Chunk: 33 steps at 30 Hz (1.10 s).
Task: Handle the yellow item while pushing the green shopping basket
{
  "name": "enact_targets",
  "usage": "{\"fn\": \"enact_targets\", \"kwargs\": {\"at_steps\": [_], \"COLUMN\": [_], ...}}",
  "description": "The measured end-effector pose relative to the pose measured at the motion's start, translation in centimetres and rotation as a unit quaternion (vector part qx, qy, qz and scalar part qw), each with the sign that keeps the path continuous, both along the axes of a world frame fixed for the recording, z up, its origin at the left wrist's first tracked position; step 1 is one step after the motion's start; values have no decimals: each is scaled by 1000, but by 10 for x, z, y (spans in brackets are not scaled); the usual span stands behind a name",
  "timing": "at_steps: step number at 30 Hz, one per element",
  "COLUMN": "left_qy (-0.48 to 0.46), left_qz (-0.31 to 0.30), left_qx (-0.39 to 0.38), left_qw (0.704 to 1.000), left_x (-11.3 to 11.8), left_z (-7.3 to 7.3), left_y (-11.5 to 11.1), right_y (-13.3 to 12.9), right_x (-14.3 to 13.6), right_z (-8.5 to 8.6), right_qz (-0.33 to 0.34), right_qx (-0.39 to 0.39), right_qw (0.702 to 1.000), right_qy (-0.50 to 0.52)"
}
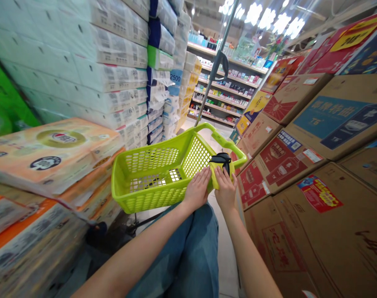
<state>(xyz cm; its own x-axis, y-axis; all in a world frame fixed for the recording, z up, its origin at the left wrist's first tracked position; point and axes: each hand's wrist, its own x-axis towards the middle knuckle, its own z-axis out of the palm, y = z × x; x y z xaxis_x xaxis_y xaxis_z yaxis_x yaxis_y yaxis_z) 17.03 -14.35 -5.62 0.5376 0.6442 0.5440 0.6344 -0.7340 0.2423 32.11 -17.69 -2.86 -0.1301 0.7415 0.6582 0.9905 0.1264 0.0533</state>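
A lime-green shopping basket (145, 201) with perforated sides and an open top stands in front of my knees. At its right corner, beside the handle (218, 138), is a yellow item (215, 182) with a dark, strap-like top (220, 158); its exact kind is unclear. My right hand (225, 188) is closed over the yellow item, fingers across its near side. Beside it, my left hand (197, 188) lies over the basket's near rim with fingers stretched and close together, their tips at the yellow item's edge. My left thumb is hidden.
Brown cartons (300, 215) rise close on the right. On the left are stacked white tissue packs (120, 58) and an orange-and-cream box (67, 142). A slanted pole (208, 89) stands beyond the basket, with stocked shelves (228, 76) at the far end.
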Motion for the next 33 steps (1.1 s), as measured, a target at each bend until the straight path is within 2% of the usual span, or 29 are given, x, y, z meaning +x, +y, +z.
{"fn": "enact_targets", "kwargs": {"at_steps": [3, 6, 8, 10, 12, 16, 18, 20, 24, 26, 29, 33], "left_qy": [5, 7, 5, 3, 0, -4, -5, -4, -1, -3, -8, -9], "left_qz": [3, 3, 5, 9, 10, 3, 1, 3, 7, 5, 3, -2], "left_qx": [1, -4, -7, -7, -6, -9, -10, -11, -15, -16, -19, -19], "left_qw": [1000, 1000, 1000, 1000, 1000, 1000, 1000, 1000, 1000, 1000, 1000, 1000], "left_x": [1, 2, 2, 3, 2, 1, 1, 1, 2, 2, 2, 1], "left_z": [0, 0, -1, -1, -1, 0, 0, 0, 0, 0, 0, 0], "left_y": [0, 1, 2, 1, 1, 0, 0, 0, 0, 0, 0, 1], "right_y": [3, 20, 32, 37, 33, 8, 0, -1, 22, 35, 42, 23], "right_x": [38, 79, 87, 74, 46, -6, -7, 13, 73, 88, 70, 8], "right_z": [13, 32, 40, 41, 33, 13, 10, 14, 36, 43, 39, 17], "right_qz": [8, -64, -109, -135, -132, -65, -26, -9, -89, -129, -147, -97], "right_qx": [-1, 17, 16, 18, 23, -1, -20, -26, 10, 18, 19, 13], "right_qw": [1000, 996, 990, 986, 987, 997, 999, 1000, 994, 985, 981, 992], "right_qy": [-5, 51, 86, 97, 87, 41, 13, 1, 69, 111, 122, 75]}}
